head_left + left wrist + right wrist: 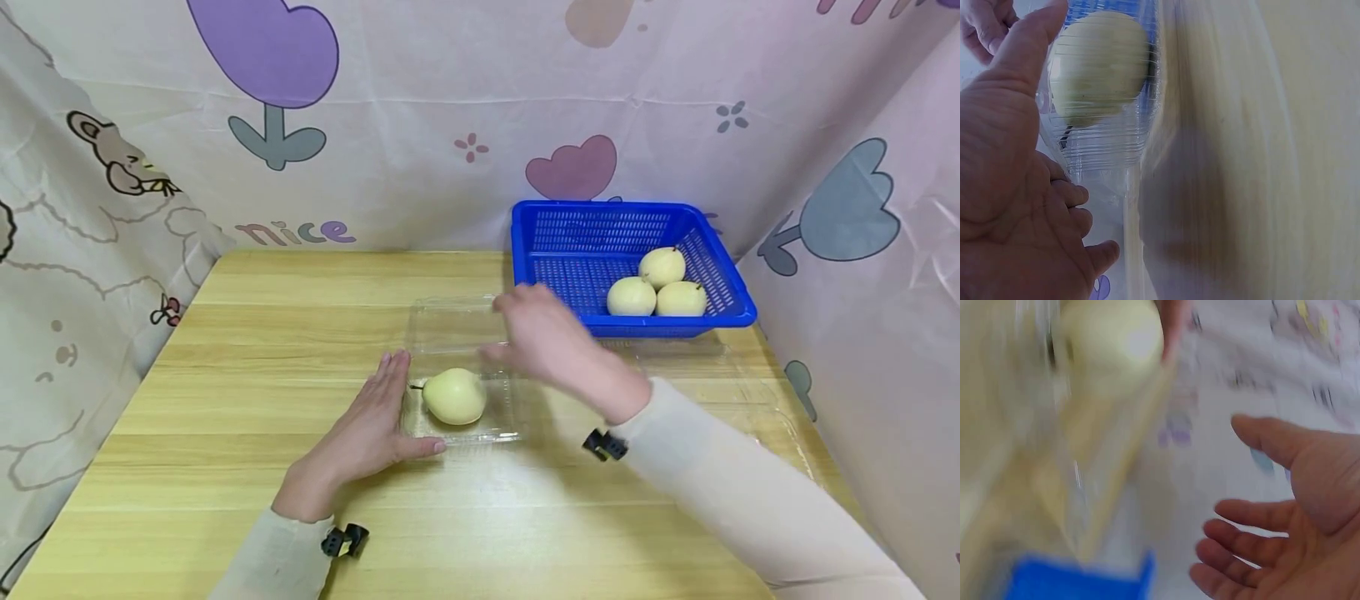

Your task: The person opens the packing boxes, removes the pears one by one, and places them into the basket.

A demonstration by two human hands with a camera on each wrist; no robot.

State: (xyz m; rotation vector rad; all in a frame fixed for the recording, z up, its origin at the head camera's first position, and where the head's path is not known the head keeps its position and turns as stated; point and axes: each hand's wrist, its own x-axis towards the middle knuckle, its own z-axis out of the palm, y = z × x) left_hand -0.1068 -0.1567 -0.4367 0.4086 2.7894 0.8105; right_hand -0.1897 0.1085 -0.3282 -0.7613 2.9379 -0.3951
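A pale yellow pear [455,397] lies on its side in a clear plastic clamshell box [501,410], stem pointing left. The box's lid [448,325] is folded back on the far side. Along the box's left wall my left hand [360,437] rests with straight fingers, its thumb reaching across the near corner. In the left wrist view the pear [1100,65] shows through the ribbed wall. My right hand [555,342], slightly blurred, hovers by the lid's right edge. Its fingers [1254,515] are spread and loosely bent in the right wrist view, with nothing between them.
A blue plastic basket [633,323] stands at the back right, holding three pears [663,268] in its right half. More clear plastic packaging [697,375] lies in front of it, partly behind my right arm. Patterned cloth [420,167] hangs around the wooden table [247,417].
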